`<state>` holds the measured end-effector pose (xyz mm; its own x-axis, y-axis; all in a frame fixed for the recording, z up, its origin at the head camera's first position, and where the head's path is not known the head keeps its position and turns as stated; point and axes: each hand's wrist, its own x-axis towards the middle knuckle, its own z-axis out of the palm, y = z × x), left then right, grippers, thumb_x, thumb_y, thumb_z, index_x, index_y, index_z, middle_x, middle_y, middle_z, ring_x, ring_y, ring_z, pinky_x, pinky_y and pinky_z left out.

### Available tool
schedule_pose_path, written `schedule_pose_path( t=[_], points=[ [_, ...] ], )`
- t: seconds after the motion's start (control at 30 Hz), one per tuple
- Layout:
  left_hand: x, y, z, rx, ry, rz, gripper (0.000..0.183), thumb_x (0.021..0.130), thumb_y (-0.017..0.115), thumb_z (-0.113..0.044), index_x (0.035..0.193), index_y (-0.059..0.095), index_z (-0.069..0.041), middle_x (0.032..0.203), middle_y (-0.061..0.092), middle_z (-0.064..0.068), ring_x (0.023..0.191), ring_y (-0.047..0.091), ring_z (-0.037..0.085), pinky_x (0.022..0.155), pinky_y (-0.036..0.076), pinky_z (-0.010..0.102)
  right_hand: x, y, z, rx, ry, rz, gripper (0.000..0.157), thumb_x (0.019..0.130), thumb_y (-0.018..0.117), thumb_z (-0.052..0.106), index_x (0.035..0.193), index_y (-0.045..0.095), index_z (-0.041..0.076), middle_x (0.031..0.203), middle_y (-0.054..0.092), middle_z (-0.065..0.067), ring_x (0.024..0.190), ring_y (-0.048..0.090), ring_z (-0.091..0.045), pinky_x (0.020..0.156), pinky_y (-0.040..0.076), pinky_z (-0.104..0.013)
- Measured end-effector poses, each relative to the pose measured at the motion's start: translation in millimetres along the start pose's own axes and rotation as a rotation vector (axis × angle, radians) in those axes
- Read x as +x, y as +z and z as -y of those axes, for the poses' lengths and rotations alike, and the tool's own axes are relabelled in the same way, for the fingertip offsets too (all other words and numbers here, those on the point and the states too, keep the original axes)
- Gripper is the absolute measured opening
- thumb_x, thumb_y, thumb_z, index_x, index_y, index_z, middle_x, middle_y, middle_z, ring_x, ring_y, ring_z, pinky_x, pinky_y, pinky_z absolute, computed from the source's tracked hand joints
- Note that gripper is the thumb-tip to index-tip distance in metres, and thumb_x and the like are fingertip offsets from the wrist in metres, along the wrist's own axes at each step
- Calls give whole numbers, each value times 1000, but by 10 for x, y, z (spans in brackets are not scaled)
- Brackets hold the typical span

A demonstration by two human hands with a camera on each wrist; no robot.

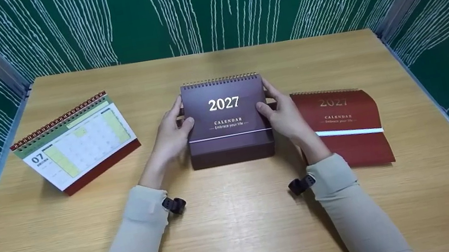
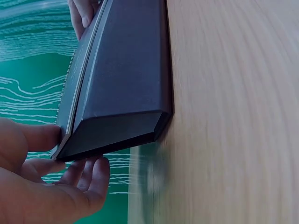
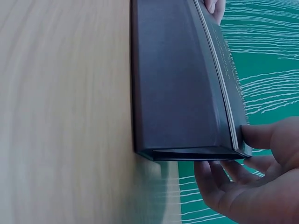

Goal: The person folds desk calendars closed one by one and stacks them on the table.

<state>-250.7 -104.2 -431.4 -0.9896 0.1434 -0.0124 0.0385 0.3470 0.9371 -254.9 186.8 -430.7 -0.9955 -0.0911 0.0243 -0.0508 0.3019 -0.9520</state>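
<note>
A dark purple-brown desk calendar [image 1: 226, 116] marked 2027 stands in the middle of the table, its spiral binding at the top. My left hand [image 1: 172, 130] holds its left side, thumb on the front cover and the other fingers at the side and behind. On the opposite side my right hand [image 1: 286, 115] grips it the same way. Both wrist views show the calendar's hollow, folded base [image 2: 126, 70] near the wooden surface; in the right wrist view the thumb [image 3: 259, 135] presses the cover edge.
To the left a spiral calendar [image 1: 80, 144] stands tilted, open at a page marked 07. A red 2027 calendar [image 1: 345, 128] with a pale band is at the right, partly behind my right forearm. Green panels with white lines [image 1: 222, 6] surround the wooden table [image 1: 243, 233].
</note>
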Motion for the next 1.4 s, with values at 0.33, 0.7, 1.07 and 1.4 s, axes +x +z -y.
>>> schedule_pose_path(
  t=[0.33, 0.7, 1.07, 1.4],
  points=[
    [4, 20, 16, -20, -35, 5, 68, 108, 56, -10, 169, 25, -10, 163, 41, 24, 146, 47, 37, 126, 34, 45, 11, 8, -39, -31, 39, -1, 70, 109, 57, 9, 170, 26, 24, 159, 48, -17, 115, 67, -33, 95, 60, -40],
    [-17, 52, 40, -147, -71, 37, 74, 107, 56, -4, 170, 18, -11, 163, 41, 23, 143, 51, 33, 117, 46, 37, -11, 3, -66, -47, 43, 35, 69, 110, 54, 8, 170, 22, 15, 163, 43, -20, 107, 73, -35, 95, 61, -35],
    [-20, 69, 79, -121, -95, 74, 75, 107, 55, -3, 171, 16, -9, 168, 37, 19, 150, 44, 31, 124, 37, 38, -4, 20, -77, -67, 86, 98, 70, 108, 53, 4, 169, 18, 3, 165, 38, -25, 124, 63, -39, 113, 50, -44],
    [-30, 64, 92, -80, -101, 114, 75, 106, 55, -2, 171, 18, -13, 171, 32, 15, 157, 31, 26, 130, 23, 38, -6, 34, -97, -39, 142, 162, 70, 108, 51, 1, 169, 17, 1, 166, 34, -27, 138, 53, -41, 118, 44, -47]
  ],
)
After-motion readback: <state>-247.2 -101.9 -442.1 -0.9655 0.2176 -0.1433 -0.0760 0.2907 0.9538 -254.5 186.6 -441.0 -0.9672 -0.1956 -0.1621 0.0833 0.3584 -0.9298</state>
